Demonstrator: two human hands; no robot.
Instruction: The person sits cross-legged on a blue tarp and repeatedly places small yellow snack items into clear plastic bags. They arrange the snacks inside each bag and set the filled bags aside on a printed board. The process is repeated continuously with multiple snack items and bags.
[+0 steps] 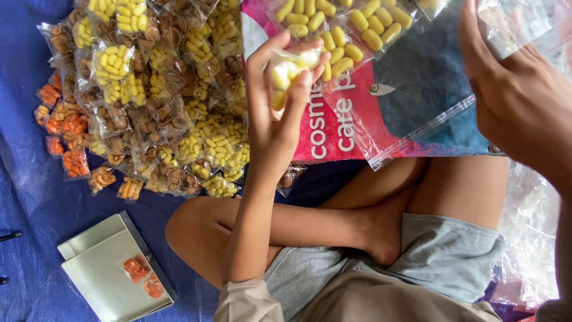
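Note:
My left hand (pixel 280 101) is raised over my crossed legs and is shut on a small clear packet of yellow snack pieces (pixel 289 68), pinched between thumb and fingers. My right hand (pixel 518 101) is up at the right edge, fingers together, touching a clear plastic bag (pixel 512 27) at the top right. Whether it grips that bag is hard to see. Between the hands lies a large clear zip bag (pixel 411 125) over a pink and dark printed sheet (pixel 333 128), with packets of yellow snack pieces (pixel 351 30) on top.
A big heap of small clear packets (pixel 161 101) with yellow, brown and orange snacks covers the blue tarp (pixel 30 197) at the left. A flat metal tray (pixel 110 274) with two orange packets lies at the lower left. Loose clear bags (pixel 530 232) pile at the right.

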